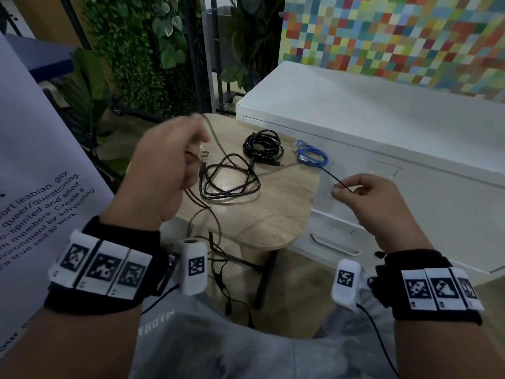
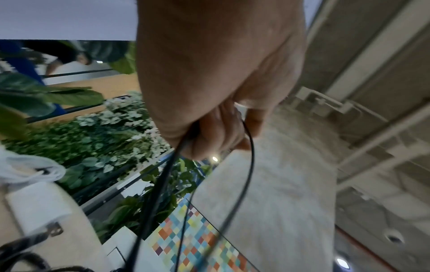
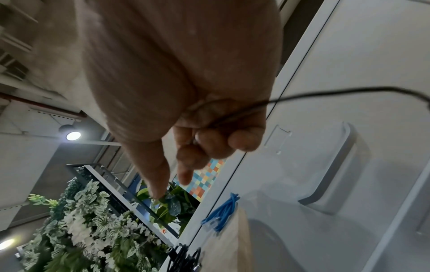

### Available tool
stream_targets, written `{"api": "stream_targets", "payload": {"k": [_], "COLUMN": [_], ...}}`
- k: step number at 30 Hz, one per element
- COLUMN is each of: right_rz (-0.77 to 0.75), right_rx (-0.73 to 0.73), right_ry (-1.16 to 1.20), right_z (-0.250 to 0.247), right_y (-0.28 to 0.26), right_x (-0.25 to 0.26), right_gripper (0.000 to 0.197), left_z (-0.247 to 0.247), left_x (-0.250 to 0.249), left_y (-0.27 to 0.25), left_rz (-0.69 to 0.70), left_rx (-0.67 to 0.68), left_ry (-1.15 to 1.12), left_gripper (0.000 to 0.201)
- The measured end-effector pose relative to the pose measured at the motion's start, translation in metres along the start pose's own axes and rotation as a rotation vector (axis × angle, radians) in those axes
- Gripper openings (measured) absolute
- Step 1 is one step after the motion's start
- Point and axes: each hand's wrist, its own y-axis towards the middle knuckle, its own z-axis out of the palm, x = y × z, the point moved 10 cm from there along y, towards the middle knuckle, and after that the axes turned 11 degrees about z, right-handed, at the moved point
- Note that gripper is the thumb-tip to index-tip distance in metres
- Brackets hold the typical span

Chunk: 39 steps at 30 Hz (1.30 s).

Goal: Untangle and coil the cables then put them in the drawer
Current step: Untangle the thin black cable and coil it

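My left hand (image 1: 188,160) is raised over the left side of the small wooden table (image 1: 273,214) and grips several strands of a thin black cable (image 1: 203,212), which hang down past the table edge. The left wrist view shows the fingers (image 2: 209,132) curled round those strands (image 2: 250,165). My right hand (image 1: 344,188) pinches a thin dark cable end (image 1: 337,181) in front of the white drawer cabinet (image 1: 396,138); in the right wrist view the cable (image 3: 302,95) crosses the fingers (image 3: 216,136). The drawers look closed.
On the table lie a loose black cable (image 1: 232,177), a coiled black cable (image 1: 262,146) and a small blue cable bundle (image 1: 313,157), also visible as the blue bundle (image 3: 223,211). A drawer handle (image 1: 336,246) sits low on the cabinet. A white banner (image 1: 32,160) stands at the left.
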Motion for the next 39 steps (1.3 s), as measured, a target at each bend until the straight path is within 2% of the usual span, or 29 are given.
{"api": "stream_targets", "payload": {"k": [3,7,10,12,13,15,17,20,22,24,26,28,30,32,34,36,39], "right_rz": [-0.019,-0.153,-0.323,-0.389,-0.392,-0.348,-0.311,-0.283,-0.247,-0.218,-0.207,-0.19,-0.143,-0.099,-0.086,-0.088,-0.04], "right_rx": [0.158,0.333,0.59,0.726,0.739,0.696,0.593,0.36,0.213,0.055,-0.058,-0.088,-0.076,-0.002,0.162,0.385,0.677], "right_ry": [-0.082,-0.195,0.015,0.12,0.126,0.08,0.086,0.335,0.495,0.466,0.306,0.154,0.048,-0.022,-0.041,0.05,0.303], "right_z": [0.024,0.051,0.076,0.088,0.091,0.09,0.08,0.041,0.009,-0.016,-0.027,-0.021,-0.01,0.005,0.028,0.054,0.082], "right_y": [-0.009,-0.034,-0.07,-0.088,-0.092,-0.092,-0.08,-0.058,-0.041,-0.026,-0.017,-0.013,-0.01,-0.01,-0.016,-0.033,-0.062], "right_x": [0.012,0.038,0.079,0.098,0.102,0.102,0.096,0.091,0.082,0.067,0.052,0.039,0.026,0.021,0.026,0.042,0.069], "right_gripper": [0.022,0.059,0.079,0.076,0.069,0.054,0.036,0.014,0.007,0.006,0.011,0.017,0.024,0.031,0.033,0.038,0.058], "left_z": [0.043,0.089,0.109,0.114,0.113,0.108,0.101,0.084,0.061,0.033,0.014,0.016,0.026,0.036,0.048,0.066,0.096], "left_x": [-0.008,-0.007,-0.004,-0.001,0.001,0.003,0.009,0.024,0.035,0.043,0.049,0.044,0.033,0.021,0.015,0.012,0.013], "left_y": [-0.012,-0.031,-0.037,-0.038,-0.036,-0.034,-0.033,-0.028,-0.018,-0.007,-0.002,-0.004,-0.008,-0.011,-0.015,-0.021,-0.033], "left_rz": [0.053,0.063,0.073,0.066,0.064,0.07,0.054,0.054,0.071,0.024,-0.048,-0.084,-0.098,-0.087,-0.079,-0.091,-0.159], "left_rx": [0.262,0.544,0.641,0.642,0.625,0.593,0.602,0.601,0.5,0.331,0.227,0.224,0.24,0.252,0.282,0.331,0.412], "left_ry": [0.244,0.351,0.433,0.393,0.378,0.35,0.326,0.481,0.692,0.757,0.622,0.326,0.013,-0.125,-0.091,-0.004,0.105], "left_gripper": [0.018,0.028,0.026,0.026,0.027,0.027,0.029,0.021,0.012,0.011,0.012,0.012,0.03,0.043,0.045,0.043,0.034]}}
